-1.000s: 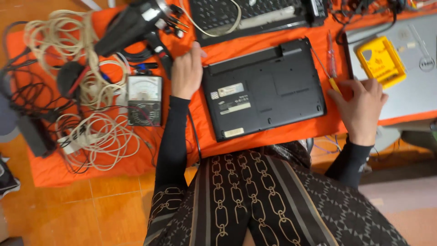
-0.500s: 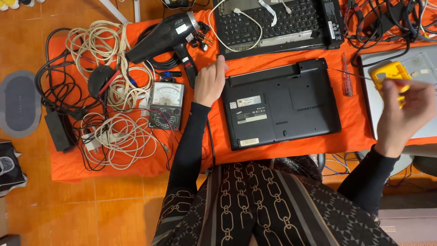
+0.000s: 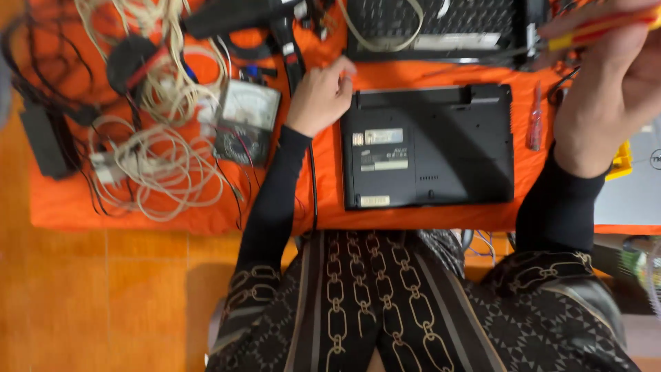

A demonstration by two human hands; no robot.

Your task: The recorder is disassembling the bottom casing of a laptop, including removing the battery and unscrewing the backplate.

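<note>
Single head view, worn on person's head, looks steeply down over own lap onto orange worktop [image 3: 172, 207]. Close range: laptop [image 3: 427, 148] fills centre, right hand [image 3: 606, 83] looms large and blurred at top right, near lens. Floor at left edge.

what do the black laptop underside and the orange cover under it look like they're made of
Laptop: looks like matte black moulded plastic; dull even sheen, pressed-in panel seams and vent slots, pale stickers on it.
Orange cover: seems a soft woven cloth; it shows folds and wrinkles and hangs limp over the edge. Exact fibre cannot be told.
</note>
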